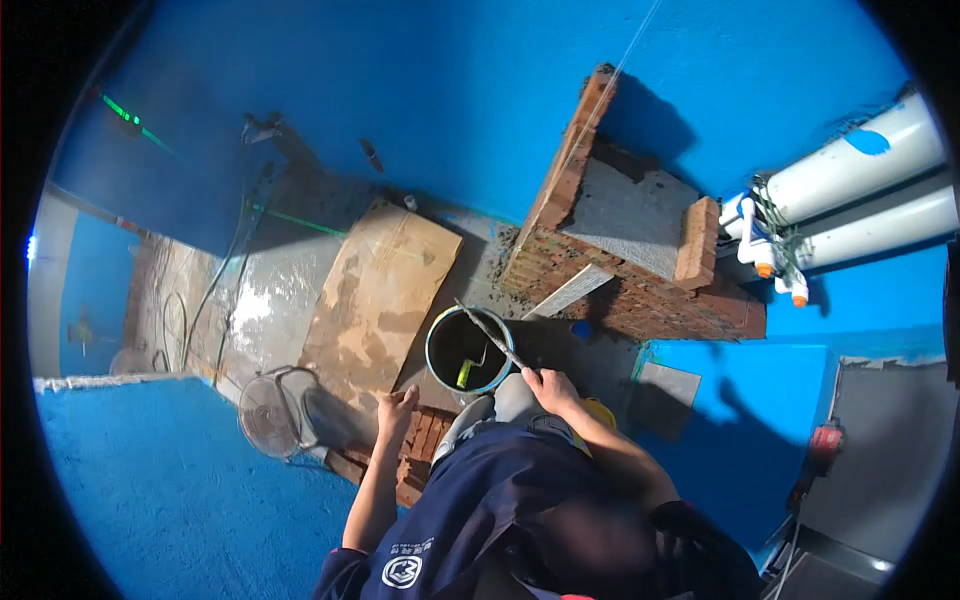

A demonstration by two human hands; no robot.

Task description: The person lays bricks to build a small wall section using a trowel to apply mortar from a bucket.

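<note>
My right hand [545,390] grips a mottled grey stick [500,338] that slants over a round bucket [432,355] in front of my feet. A yellow-green paint roller [466,372] is inside the bucket. My left hand [398,403] is closed, to the lower left of the bucket; whatever it may hold is too small to make out. Beside it lie stacked red bricks [425,435] and a stained tan board [365,290] on the floor.
A brick partition [640,310] stands ahead right, with a pale strip [565,295] leaning against it. White pipes [860,160] with fittings run along the blue wall at right. A round floor fan [270,415] sits at left near a blue ledge [190,470]; hoses lie farther back.
</note>
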